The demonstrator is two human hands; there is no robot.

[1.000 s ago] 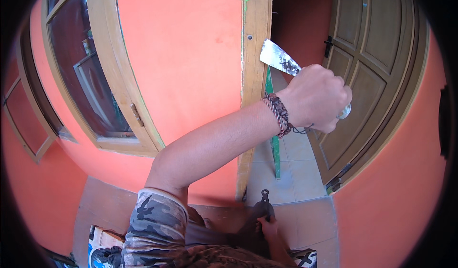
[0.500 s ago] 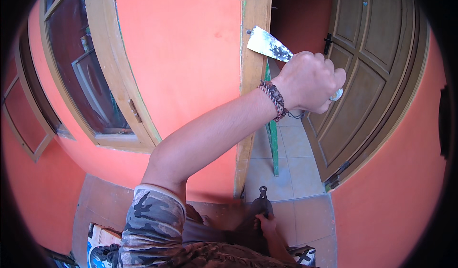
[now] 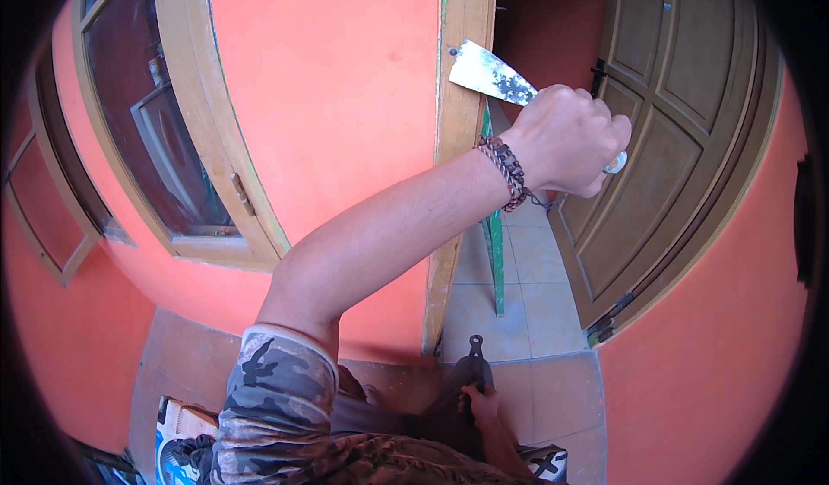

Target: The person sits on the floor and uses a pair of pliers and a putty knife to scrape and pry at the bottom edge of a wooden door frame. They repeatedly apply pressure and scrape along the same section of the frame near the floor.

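Observation:
My left hand (image 3: 574,139) is closed around a putty knife (image 3: 490,72) and raised in front of the wooden door frame (image 3: 462,131). The wide metal blade is stained dark near the handle, and its tip overlaps a small dark knob or nail head (image 3: 452,51) on the frame; whether they touch is unclear. The pale end of the handle pokes out below my fist. Low down near my lap, my right hand (image 3: 484,405) grips a dark tool (image 3: 476,347) with a hole in its visible end. The rest of that tool is hidden.
A brown panelled door (image 3: 648,157) stands open at the right. Behind my left wrist leans a green strip (image 3: 496,269) over the tiled floor (image 3: 527,312). On the left is a wood-framed window (image 3: 164,122) in an orange wall (image 3: 328,96). A printed package (image 3: 177,424) lies lower left.
My left hand and the putty knife have shifted slightly up and to the right in the picture. My right hand has stayed nearly still on the dark tool.

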